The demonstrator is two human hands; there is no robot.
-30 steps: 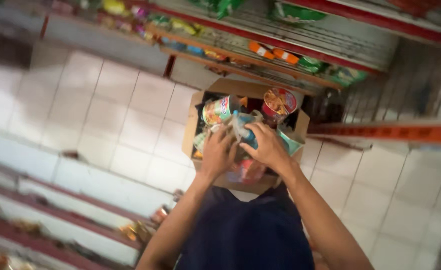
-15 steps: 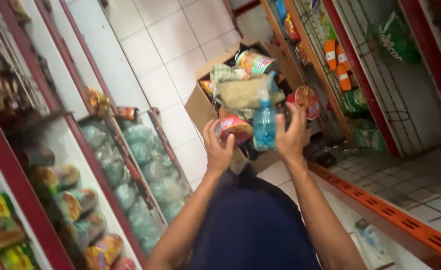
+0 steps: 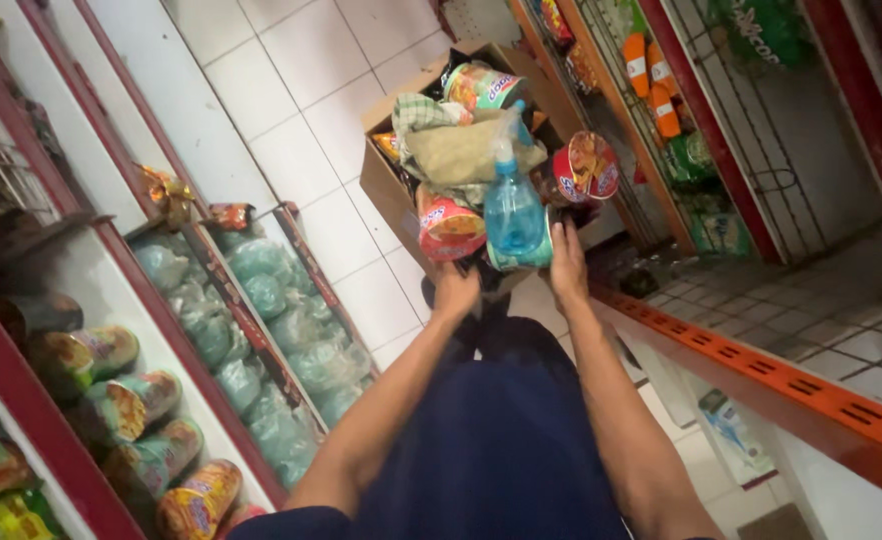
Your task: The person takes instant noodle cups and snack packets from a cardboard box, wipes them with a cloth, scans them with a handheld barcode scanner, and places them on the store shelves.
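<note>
The red and orange round instant-noodle cup (image 3: pixel 450 227) sits just above the left hand (image 3: pixel 456 292), whose fingers are curled up against its underside; whether they actually clamp it or only prop it I cannot tell. Just beside it, the clear blue plastic spray bottle (image 3: pixel 513 212) stands upright against the palm of the right hand (image 3: pixel 568 266), which is open and pressed to a pale green packet at the bottle's base. Both things are at the near edge of the brown cardboard box (image 3: pixel 386 185), which is heaped above its rim with a tan cloth bundle (image 3: pixel 466 152) and 2 more noodle cups (image 3: pixel 586 168).

Judging by that, the load looks top-heavy. A tilt of the box toward the person could send the near cup and bottle off the edge onto the white tiled floor (image 3: pixel 291 110). The aisle between the red-framed shelves (image 3: pixel 111 310) seems narrow, so a bump against the orange rail (image 3: pixel 761 370) could shake the pile loose.
</note>
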